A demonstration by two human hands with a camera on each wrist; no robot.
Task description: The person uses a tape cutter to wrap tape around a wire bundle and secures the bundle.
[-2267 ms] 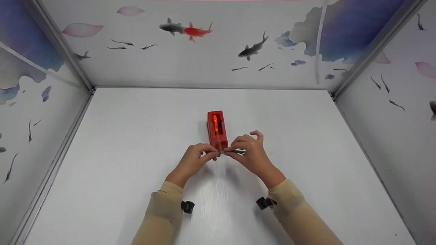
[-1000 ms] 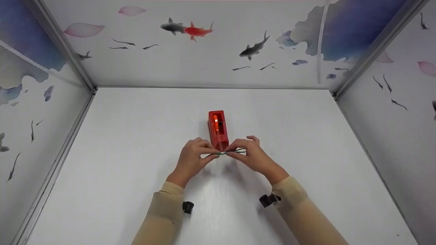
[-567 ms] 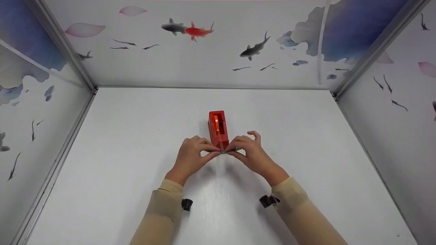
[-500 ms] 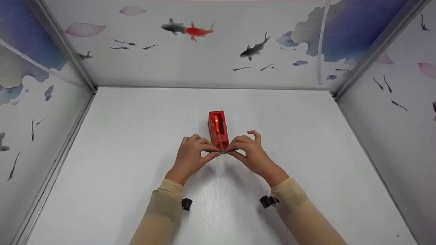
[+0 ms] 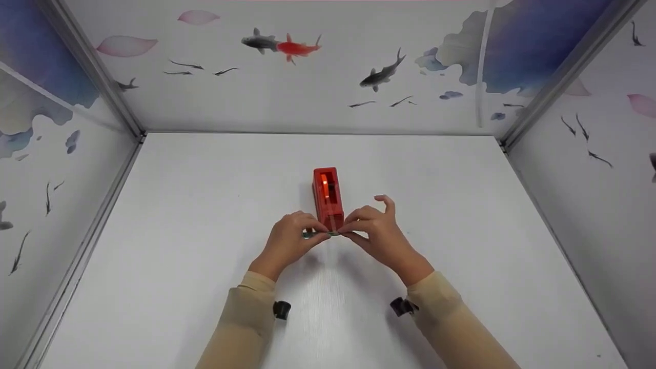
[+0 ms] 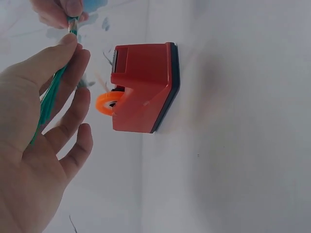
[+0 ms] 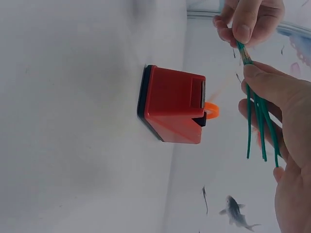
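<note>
A bundle of thin green wires [image 5: 333, 233] spans the gap between both hands, in front of the tape dispenser. Left of it, my left hand [image 5: 289, 236] pinches one end between thumb and fingers. My right hand [image 5: 379, 237] pinches the bundle close by, its little finger raised. Several loose wire ends [image 7: 262, 128] hang across the right palm in the right wrist view. Shiny clear tape [image 7: 245, 54] appears wrapped around the middle. From the orange roll [image 6: 109, 104] in the red tape dispenser [image 6: 141, 82], a faint clear strip leads toward the bundle.
The dispenser stands on the white table [image 5: 205, 205], just beyond the fingertips. Printed wall panels [image 5: 328, 102] enclose the table at the back and both sides.
Both hands have shifted slightly toward the body. Green wire now shows beside the left fingers, while the ends seen earlier right of the right fingers are hidden in the head view. The dispenser stays put.
</note>
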